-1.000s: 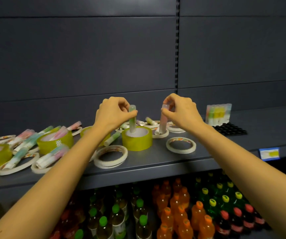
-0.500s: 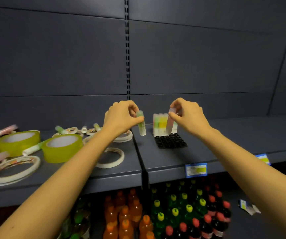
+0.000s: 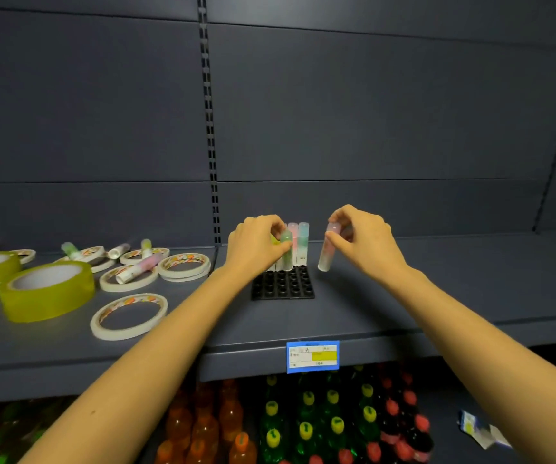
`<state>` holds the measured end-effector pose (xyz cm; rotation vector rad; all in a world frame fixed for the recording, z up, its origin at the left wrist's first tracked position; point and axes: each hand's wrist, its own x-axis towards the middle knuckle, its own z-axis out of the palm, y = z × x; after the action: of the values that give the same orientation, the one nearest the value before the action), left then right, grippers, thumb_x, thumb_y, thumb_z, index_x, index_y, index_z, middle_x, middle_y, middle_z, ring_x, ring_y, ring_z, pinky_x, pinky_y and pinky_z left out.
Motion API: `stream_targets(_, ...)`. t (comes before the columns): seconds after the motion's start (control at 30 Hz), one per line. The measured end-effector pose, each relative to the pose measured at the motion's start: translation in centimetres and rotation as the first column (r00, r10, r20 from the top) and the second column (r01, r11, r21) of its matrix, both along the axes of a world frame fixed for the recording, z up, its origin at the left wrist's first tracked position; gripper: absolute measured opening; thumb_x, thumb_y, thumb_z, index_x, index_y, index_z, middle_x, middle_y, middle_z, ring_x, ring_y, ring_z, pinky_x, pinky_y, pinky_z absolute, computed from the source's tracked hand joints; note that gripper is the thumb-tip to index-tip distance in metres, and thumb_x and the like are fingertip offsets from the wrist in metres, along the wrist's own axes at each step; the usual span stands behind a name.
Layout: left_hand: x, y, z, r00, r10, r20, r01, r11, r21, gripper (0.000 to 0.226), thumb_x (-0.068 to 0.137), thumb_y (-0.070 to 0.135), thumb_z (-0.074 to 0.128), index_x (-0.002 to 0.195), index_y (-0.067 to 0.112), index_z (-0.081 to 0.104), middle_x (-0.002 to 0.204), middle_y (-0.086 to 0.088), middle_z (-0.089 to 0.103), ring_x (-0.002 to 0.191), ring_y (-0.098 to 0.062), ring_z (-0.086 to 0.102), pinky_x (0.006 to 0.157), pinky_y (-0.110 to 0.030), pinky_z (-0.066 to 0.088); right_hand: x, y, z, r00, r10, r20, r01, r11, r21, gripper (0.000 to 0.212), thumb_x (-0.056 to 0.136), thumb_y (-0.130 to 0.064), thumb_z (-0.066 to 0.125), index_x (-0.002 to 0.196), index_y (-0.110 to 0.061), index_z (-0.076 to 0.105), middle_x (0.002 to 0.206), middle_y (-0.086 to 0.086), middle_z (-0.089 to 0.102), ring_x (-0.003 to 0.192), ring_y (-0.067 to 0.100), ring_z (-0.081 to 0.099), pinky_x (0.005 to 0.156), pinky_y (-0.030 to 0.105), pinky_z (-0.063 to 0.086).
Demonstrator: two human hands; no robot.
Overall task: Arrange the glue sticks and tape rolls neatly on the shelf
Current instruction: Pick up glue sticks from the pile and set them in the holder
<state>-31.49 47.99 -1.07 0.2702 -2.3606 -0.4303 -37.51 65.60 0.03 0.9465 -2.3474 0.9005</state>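
Observation:
My left hand (image 3: 257, 244) grips a green glue stick (image 3: 286, 250) upright, its base at the back rows of a black holder tray (image 3: 282, 285). A few glue sticks (image 3: 302, 242) stand in the tray's back row, partly hidden by my fingers. My right hand (image 3: 363, 241) holds a pink glue stick (image 3: 328, 247) by its cap, tilted, in the air just right of the tray. On the left shelf section lie yellow tape rolls (image 3: 46, 289), thin white tape rolls (image 3: 128, 315) and loose glue sticks (image 3: 137, 267).
The grey shelf (image 3: 437, 289) runs bare to the right of the tray. A slotted upright (image 3: 210, 128) divides the back panel. A blue price label (image 3: 312, 356) hangs on the shelf edge. Drink bottles (image 3: 303, 426) fill the shelf below.
Both hands carried their glue sticks from the tape rolls rightward to the black tray. The green stick now stands at the tray's back rows; the pink stick hovers beside it.

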Motion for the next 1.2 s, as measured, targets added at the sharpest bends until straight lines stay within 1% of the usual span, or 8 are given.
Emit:
stream_targets(0.2, -2.1, 0.2, 0.0, 0.999, 0.051, 0.003, -0.051, 0.996, -0.072, 0.022, 0.08, 0.035, 0.064, 0.099, 0.023, 0.064, 0.092, 0.009, 0.07, 0.09, -0.018, 0.063, 0.069, -0.024, 0.039, -2.3, -0.5, -0.3, 0.999, 0.041, 0.005, -0.041, 0.999, 0.014, 0.021, 0.09, -0.025, 0.057, 0.11, -0.017, 0.057, 0.105, -0.001, 0.065, 0.093, 0.021, 0.061, 0.083, 0.037, 0.051)
stream_targets(0.33, -2.9, 0.2, 0.2, 0.997, 0.074, 0.025, -0.067, 0.975, -0.213, 0.023, 0.083, 0.037, 0.063, 0.102, 0.023, 0.061, 0.098, 0.007, 0.068, 0.091, -0.019, 0.063, 0.066, -0.026, 0.037, -3.4, -1.3, -0.3, 0.998, 0.069, 0.009, -0.069, 0.997, 0.03, 0.021, 0.09, -0.026, 0.056, 0.109, -0.018, 0.057, 0.105, -0.002, 0.065, 0.091, 0.02, 0.062, 0.083, 0.036, 0.051)
stream_targets(0.47, -3.8, -0.1, 0.4, 0.994, 0.1, 0.053, -0.072, 0.919, -0.387, 0.028, 0.088, 0.04, 0.059, 0.107, 0.02, 0.063, 0.112, 0.001, 0.054, 0.092, -0.021, 0.06, 0.063, -0.029, 0.034, -4.1, -2.3, -0.5, 0.996, 0.089, 0.017, -0.089, 0.995, 0.043, 0.026, 0.091, -0.027, 0.057, 0.114, -0.018, 0.053, 0.106, 0.0, 0.065, 0.091, 0.025, 0.061, 0.085, 0.038, 0.049)
stream_targets(0.57, -4.5, -0.2, 0.3, 0.993, 0.068, 0.093, -0.025, 0.915, -0.403, 0.029, 0.091, 0.036, 0.056, 0.11, 0.016, 0.061, 0.114, -0.002, 0.052, 0.094, -0.021, 0.057, 0.066, -0.028, 0.036, -4.4, -3.0, -0.9, 0.994, 0.105, 0.026, -0.106, 0.994, 0.036, 0.027, 0.091, -0.027, 0.057, 0.116, -0.018, 0.051, 0.103, 0.001, 0.065, 0.089, 0.027, 0.06, 0.084, 0.038, 0.049)
stream_targets(0.77, -4.6, -0.3, -0.2, 0.998, 0.059, 0.031, -0.043, 0.926, -0.374, 0.027, 0.094, 0.029, 0.046, 0.109, 0.014, 0.064, 0.108, -0.004, 0.052, 0.092, -0.021, 0.053, 0.066, -0.028, 0.037, -4.7, -4.1, -1.1, 0.992, 0.121, 0.035, -0.122, 0.991, 0.051, 0.024, 0.091, -0.027, 0.059, 0.111, -0.015, 0.052, 0.104, 0.004, 0.065, 0.089, 0.027, 0.061, 0.083, 0.042, 0.052)
stream_targets(0.93, -4.0, -0.5, -0.1, 0.998, 0.036, 0.044, -0.017, 0.931, -0.365, 0.033, 0.094, 0.032, 0.044, 0.119, 0.016, 0.059, 0.109, -0.005, 0.049, 0.094, -0.019, 0.049, 0.069, -0.027, 0.033, -4.7, -5.0, -0.7, 0.997, 0.078, 0.004, -0.078, 0.984, 0.162, 0.024, 0.092, -0.031, 0.057, 0.109, -0.015, 0.059, 0.108, 0.004, 0.063, 0.098, 0.028, 0.06, 0.083, 0.04, 0.051)
stream_targets(1.07, -2.6, -1.9, 0.3, 0.995, 0.078, -0.06, -0.093, 0.943, -0.32, 0.031, 0.093, 0.031, 0.047, 0.116, 0.014, 0.06, 0.109, -0.006, 0.053, 0.098, -0.022, 0.052, 0.074, -0.028, 0.032, -4.7, -5.3, 0.3, 0.998, -0.014, -0.063, 0.029, 0.968, 0.248, 0.031, 0.093, -0.043, 0.051, 0.106, -0.019, 0.066, 0.113, 0.004, 0.056, 0.102, 0.028, 0.057, 0.072, 0.033, 0.039)
stream_targets(1.2, -0.5, -4.1, 0.8, 0.988, 0.151, -0.007, -0.145, 0.936, -0.321, 0.028, 0.093, 0.03, 0.046, 0.111, 0.015, 0.062, 0.106, -0.005, 0.058, 0.1, -0.022, 0.053, 0.076, -0.031, 0.038, -4.1, -5.8, 1.6, 0.99, -0.037, -0.138, 0.089, 0.913, 0.398, 0.038, 0.094, -0.045, 0.045, 0.11, -0.018, 0.066, 0.117, 0.006, 0.051, 0.105, 0.028, 0.054, 0.07, 0.033, 0.036)
